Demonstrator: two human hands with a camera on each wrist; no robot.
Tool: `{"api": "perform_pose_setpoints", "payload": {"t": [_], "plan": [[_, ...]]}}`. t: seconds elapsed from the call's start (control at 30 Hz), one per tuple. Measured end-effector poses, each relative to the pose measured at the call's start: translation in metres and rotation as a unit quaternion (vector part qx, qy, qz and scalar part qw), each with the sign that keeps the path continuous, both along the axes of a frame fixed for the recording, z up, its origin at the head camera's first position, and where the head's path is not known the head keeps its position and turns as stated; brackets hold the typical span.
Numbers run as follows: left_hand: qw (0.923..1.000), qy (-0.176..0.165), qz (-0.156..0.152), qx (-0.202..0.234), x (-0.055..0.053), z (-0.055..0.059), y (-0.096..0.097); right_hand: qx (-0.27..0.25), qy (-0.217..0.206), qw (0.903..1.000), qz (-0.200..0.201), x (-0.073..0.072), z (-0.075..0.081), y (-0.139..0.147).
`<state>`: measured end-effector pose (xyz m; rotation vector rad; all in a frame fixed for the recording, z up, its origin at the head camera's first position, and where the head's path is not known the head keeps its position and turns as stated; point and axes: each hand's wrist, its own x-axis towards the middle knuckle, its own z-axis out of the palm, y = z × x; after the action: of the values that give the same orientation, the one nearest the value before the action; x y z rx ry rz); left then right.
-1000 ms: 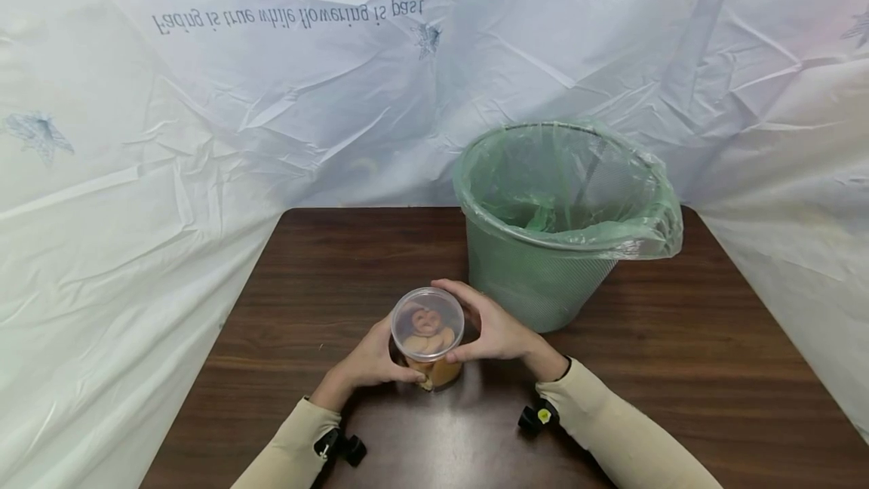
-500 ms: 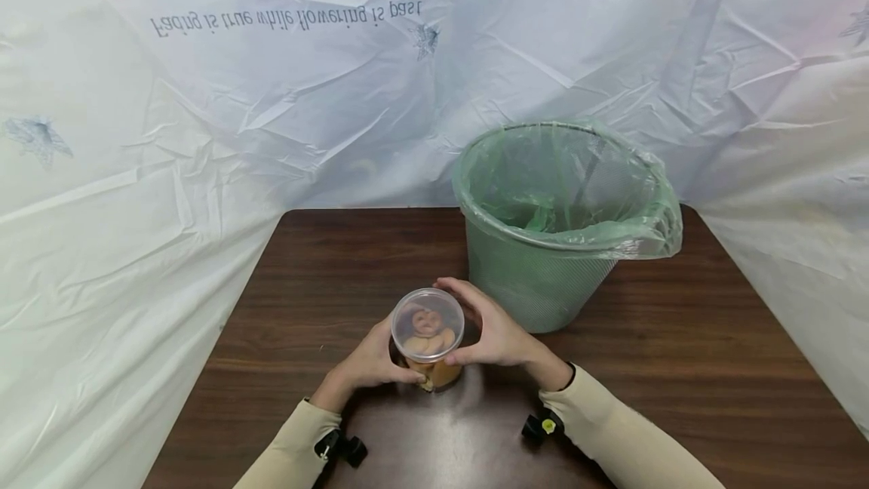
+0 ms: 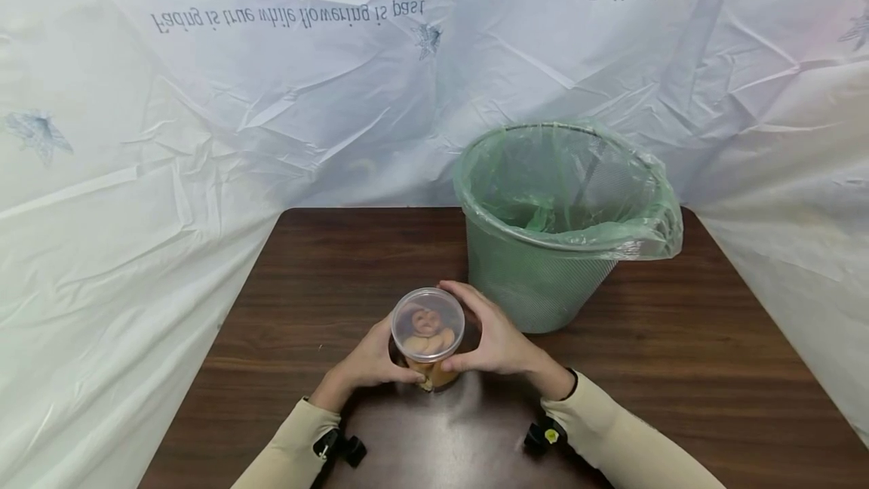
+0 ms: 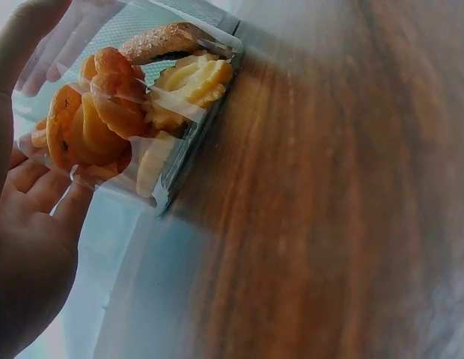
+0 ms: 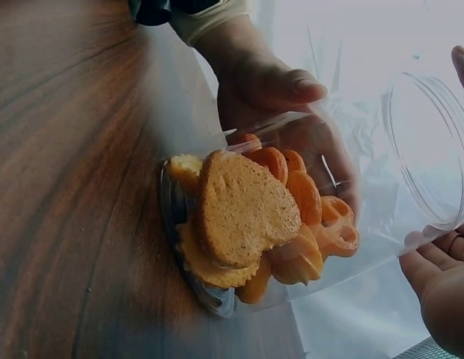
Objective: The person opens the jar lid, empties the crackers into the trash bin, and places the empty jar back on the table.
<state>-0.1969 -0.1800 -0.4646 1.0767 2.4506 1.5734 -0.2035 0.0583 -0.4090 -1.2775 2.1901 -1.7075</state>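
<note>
Jar: clear plastic cylindrical jar [image 5: 374,224], standing upright on the dark brown wood-grain table [image 3: 679,345], between the two hands. Round transparent lid [image 3: 428,299] on top.

Left hand [image 3: 370,357]: grasping the jar from its left side, thumb across the front near the base, fingers round the far wall.

Right hand [image 3: 498,334]: curved round the upper part of the jar at the lid, thumb in front, fingers behind; gap visible between palm and lid. Grip firmness cannot be told.

Contents, seen through the wall: brown heart-shaped cookie with a speckled surface [image 5: 251,209], orange pretzel-shaped biscuit [image 5: 338,228], pale yellow ridged cookie [image 4: 187,82], others overlapping them.

Surroundings: round silver mesh bin [image 3: 536,285] on the table, beyond and to the right of the jar, near the right hand. Translucent green plastic liner [image 3: 611,244] folded over its rim, bunched at the right. Creased white plastic sheet [image 3: 285,96] behind, printed with flipped lettering and blue flowers.

Arms: beige left sleeve [image 3: 292,440] and beige right sleeve [image 3: 624,429], each with a small black device strapped at the wrist
</note>
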Motion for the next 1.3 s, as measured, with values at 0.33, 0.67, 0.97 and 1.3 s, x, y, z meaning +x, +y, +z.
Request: {"api": "perform_pose_setpoints", "payload": {"t": [0.33,0.67,0.97,1.3], "plan": [[1.0,0.007,0.003,0.001,0.0,-0.001,0.0,-0.007,0.026,0.9989,-0.039,0.007,-0.002,-0.005],[0.9997,0.021,0.012,-0.002,0.0,-0.003,0.0,0.04,0.073,0.9897,-0.116,-0.003,-0.035,-0.007],[0.9999,0.013,0.007,-0.005,-0.002,-0.004,0.0,0.035,0.091,0.9857,-0.137,-0.003,-0.039,-0.011],[1.0,-0.002,-0.001,-0.007,-0.001,0.0,0.0,0.039,0.095,0.9828,-0.153,-0.003,-0.039,-0.015]]}}
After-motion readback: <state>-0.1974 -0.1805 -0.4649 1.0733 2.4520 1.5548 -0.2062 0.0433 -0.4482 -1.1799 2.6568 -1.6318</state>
